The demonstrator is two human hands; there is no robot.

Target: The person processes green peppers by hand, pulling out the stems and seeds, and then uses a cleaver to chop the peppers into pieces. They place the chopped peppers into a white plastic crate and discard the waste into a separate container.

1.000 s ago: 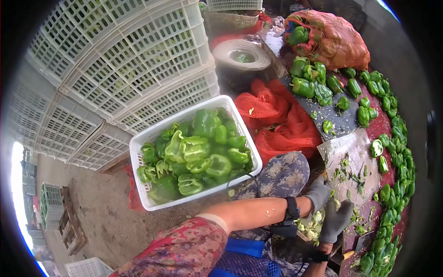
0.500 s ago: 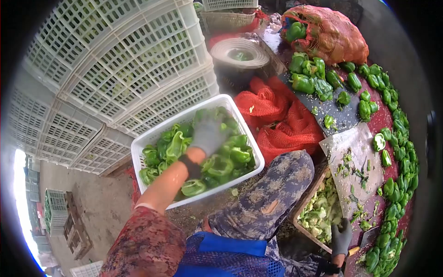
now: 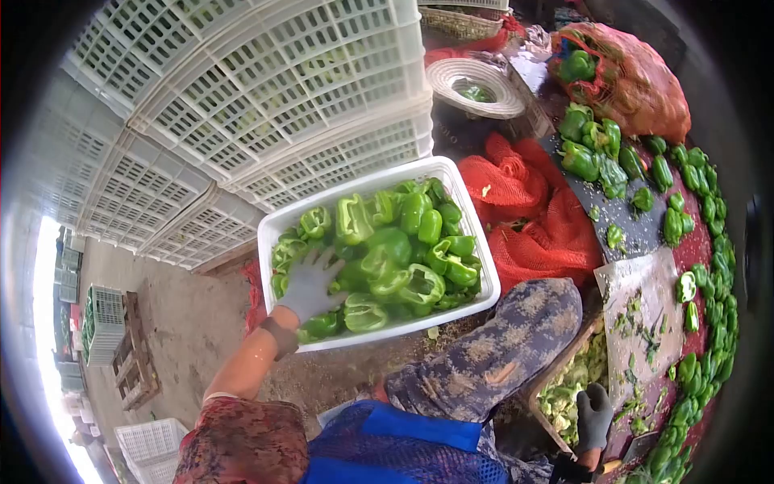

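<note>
My left hand [image 3: 313, 284], in a grey glove, lies with fingers spread on the cut green peppers [image 3: 385, 250] at the left side of a white basket [image 3: 488, 278]. Nothing is gripped in it. At the lower right, my right hand [image 3: 594, 415], in a dark grey glove, rests beside a crate of pepper cores [image 3: 568, 399]. Its fingers look curled, but their inner side is hidden. A knife [image 3: 641, 446] lies just to its right, with its handle close to the wrist.
White crates [image 3: 282, 89] are stacked behind the basket. Red mesh [image 3: 548, 242] lies to its right. Whole peppers [image 3: 717, 323] line the table's far edge, below a full mesh sack [image 3: 637, 85]. A pallet [image 3: 137, 363] stands on the floor at left.
My left hand has moved from the middle of the basket to its left side, and its fingers are now spread. The view has shifted. My right hand stays beside the crate of cores.
</note>
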